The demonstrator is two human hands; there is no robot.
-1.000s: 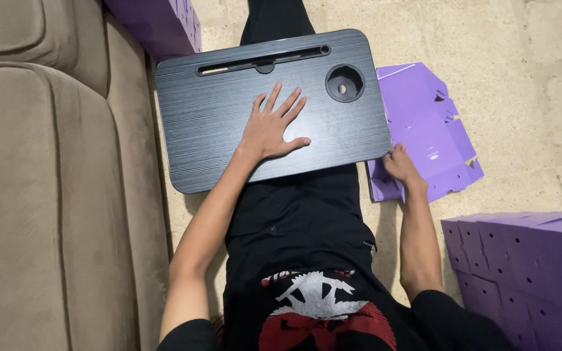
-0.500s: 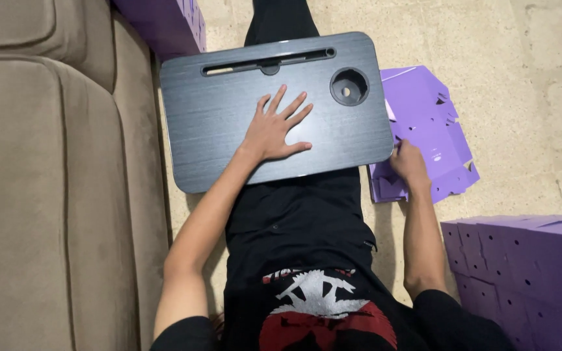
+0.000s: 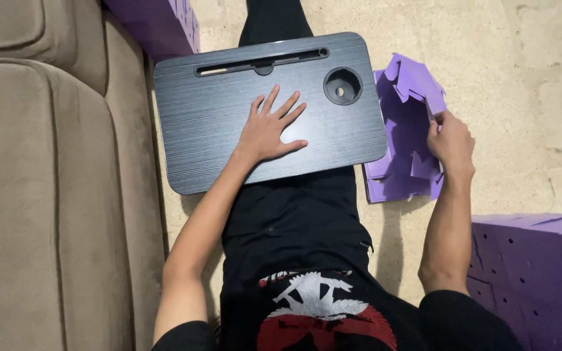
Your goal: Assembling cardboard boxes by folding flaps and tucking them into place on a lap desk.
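A purple flat-packed cardboard piece (image 3: 406, 133), lying on the floor just beside the lap desk (image 3: 229, 136), is gripped at its raised right edge by the right hand (image 3: 451, 142), fingers closed on the card. The left hand (image 3: 269, 129) is spread flat, fingers wide, on the dark desk (balanced across the legs). The thin card could be creased or torn if pulled hard, and the desk tipped if that palm is lifted.
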